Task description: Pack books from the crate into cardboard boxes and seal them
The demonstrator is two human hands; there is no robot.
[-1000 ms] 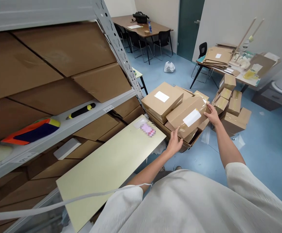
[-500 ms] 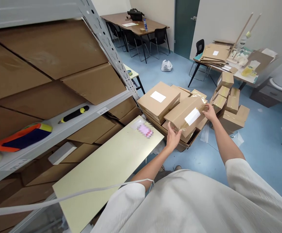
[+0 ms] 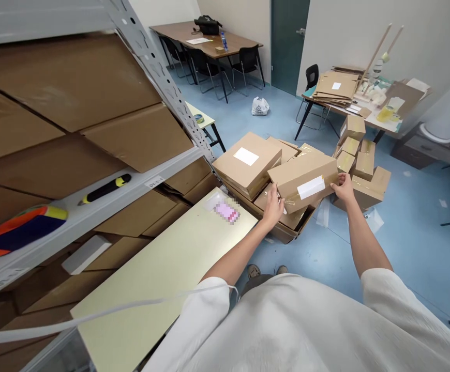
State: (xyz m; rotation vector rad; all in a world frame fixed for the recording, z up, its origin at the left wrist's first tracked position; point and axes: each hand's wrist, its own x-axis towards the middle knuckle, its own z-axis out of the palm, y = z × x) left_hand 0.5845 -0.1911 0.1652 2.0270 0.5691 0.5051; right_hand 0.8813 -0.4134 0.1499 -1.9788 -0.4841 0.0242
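A long cardboard box [image 3: 304, 173] with a white label on its near side is held between both hands, over an open carton [image 3: 283, 235] full of other boxes. My left hand [image 3: 273, 207] grips its left end, and my right hand [image 3: 342, 187] grips its right end. To the left, a wide flat box [image 3: 250, 163] with a white label rests on the carton's contents.
A pale table [image 3: 159, 268] with a blurred pink item stands at the left, beside a metal shelf [image 3: 163, 178] full of boxes. Smaller boxes [image 3: 364, 165] are piled on the floor at right. Behind them is a cluttered table [image 3: 368, 114].
The held box has turned so its labelled side faces me and its long side lies more level. Both hands have moved with it, and the view has shifted slightly.
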